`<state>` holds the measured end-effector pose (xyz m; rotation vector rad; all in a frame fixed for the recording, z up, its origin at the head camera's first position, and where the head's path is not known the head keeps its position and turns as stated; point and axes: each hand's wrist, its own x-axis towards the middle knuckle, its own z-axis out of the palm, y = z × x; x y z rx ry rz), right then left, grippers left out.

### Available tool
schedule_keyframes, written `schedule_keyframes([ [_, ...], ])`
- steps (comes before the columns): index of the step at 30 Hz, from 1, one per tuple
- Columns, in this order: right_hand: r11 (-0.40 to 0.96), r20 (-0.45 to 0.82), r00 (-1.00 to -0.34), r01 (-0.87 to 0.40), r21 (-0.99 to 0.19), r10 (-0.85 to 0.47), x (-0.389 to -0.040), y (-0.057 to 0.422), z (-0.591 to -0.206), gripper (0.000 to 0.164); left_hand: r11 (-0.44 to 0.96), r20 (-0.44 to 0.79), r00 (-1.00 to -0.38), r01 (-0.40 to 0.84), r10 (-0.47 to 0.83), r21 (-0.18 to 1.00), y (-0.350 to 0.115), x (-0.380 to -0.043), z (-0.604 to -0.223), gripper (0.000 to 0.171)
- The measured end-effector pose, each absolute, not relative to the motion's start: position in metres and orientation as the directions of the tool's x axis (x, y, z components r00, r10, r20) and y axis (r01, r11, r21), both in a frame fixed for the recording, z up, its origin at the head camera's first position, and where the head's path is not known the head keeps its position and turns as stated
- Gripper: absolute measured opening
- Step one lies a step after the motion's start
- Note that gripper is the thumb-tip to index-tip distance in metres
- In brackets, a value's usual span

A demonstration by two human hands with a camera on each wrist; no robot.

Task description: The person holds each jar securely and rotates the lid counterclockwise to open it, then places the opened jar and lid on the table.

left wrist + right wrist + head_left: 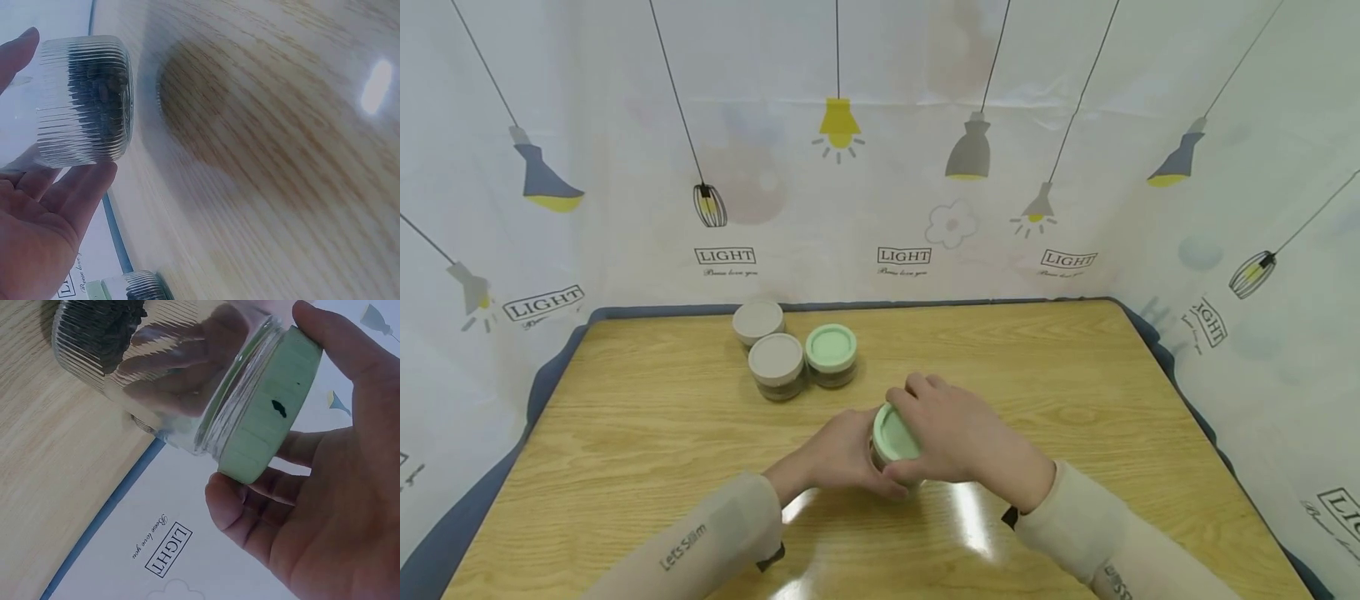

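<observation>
While the left hand (842,454) curves its thumb and fingers round the glass, we find a round, clear ribbed-glass jar (84,100) with a pale green screw lid (262,437) between both hands, above a light wood-grained table (1037,358). The right hand (958,429) grips that lid, thumb on one side and fingertips on the other; below its rim we make out glass threads (240,397), and on its side one small dark mark (279,408). Inside the held jar we see dark pieces (103,94).

Counting, we get four jars: the held one and three more, standing beyond it and to its left. Nearest to the held jar is one ribbed-glass jar with a green lid (831,350); farther left of it we count two jars with round greyish-white lids (777,358). We cannot tell whether these three touch. Two cream sleeves with dark lettering (722,533) reach in from the near side of the held jar, and well beyond it hangs one white cloth printed with lamps (887,50).
</observation>
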<state>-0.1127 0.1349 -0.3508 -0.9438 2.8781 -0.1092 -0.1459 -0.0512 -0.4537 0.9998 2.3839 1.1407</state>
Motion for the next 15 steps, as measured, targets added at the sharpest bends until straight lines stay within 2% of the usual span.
schedule_keyframes([
  [9,0.716,-0.083,-0.72,-0.66,-0.227,-0.689,-0.1197,0.1416,-0.3483,0.072,0.424,0.006,-0.7,0.44,0.715,0.792,-0.05,-0.1438,-0.4519,0.078],
  [15,0.694,-0.12,-0.689,-0.677,-0.247,-0.715,-0.1202,0.1437,-0.3438,0.078,0.418,-0.005,-0.703,0.417,0.711,0.807,-0.05,-0.143,-0.4529,0.08],
])
